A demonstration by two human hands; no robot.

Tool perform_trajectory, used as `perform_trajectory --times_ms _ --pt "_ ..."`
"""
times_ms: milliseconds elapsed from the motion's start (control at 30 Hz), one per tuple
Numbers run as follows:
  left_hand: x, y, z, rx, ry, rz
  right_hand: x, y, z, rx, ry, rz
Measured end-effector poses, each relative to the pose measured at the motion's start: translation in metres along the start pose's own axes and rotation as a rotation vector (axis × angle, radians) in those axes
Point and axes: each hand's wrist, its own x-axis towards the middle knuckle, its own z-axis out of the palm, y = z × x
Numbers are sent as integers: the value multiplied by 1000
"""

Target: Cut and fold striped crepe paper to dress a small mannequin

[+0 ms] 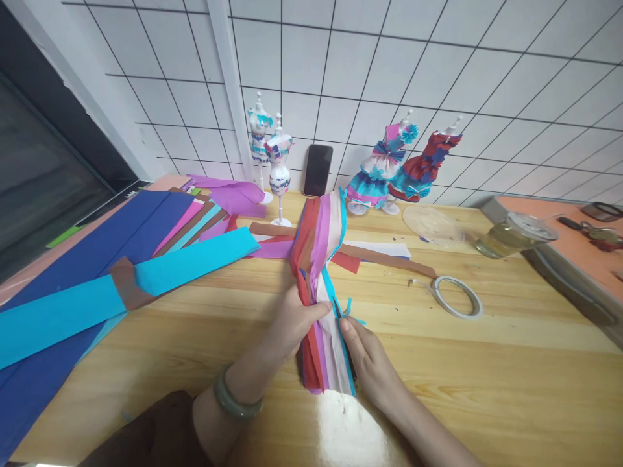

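A long bundle of layered crepe paper strips (pixel 335 350) in red, brown, purple, pale pink and turquoise stands out over the wooden table. My left hand (pixel 298 319) is closed around its middle, thumb across the front. At the turquoise right edge, my right hand (pixel 365 350) is closed on small dark scissors (pixel 337 306), mostly hidden by the fingers. Their blades lie against the turquoise strip, and the blade gap cannot be made out. Small turquoise scraps (pixel 349 307) curl just beside the blades.
Blue and turquoise paper (pixel 195 263) spreads over the left side. Bare mannequins (pixel 280 175), a phone (pixel 318 170) and dressed mannequins (pixel 382 168) stand along the tiled wall. Right of the bundle lie a brown strip (pixel 389 258) and a tape roll (pixel 457 297); a cup (pixel 513 235) is farther right.
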Motion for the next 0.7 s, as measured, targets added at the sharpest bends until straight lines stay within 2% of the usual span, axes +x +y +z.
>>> perform_trajectory --times_ms 333,700 --pt "-1 0 1 -31 2 -7 1 2 0 -15 -1 9" --pt "0 1 3 -46 54 -16 1 0 -2 13 -20 8"
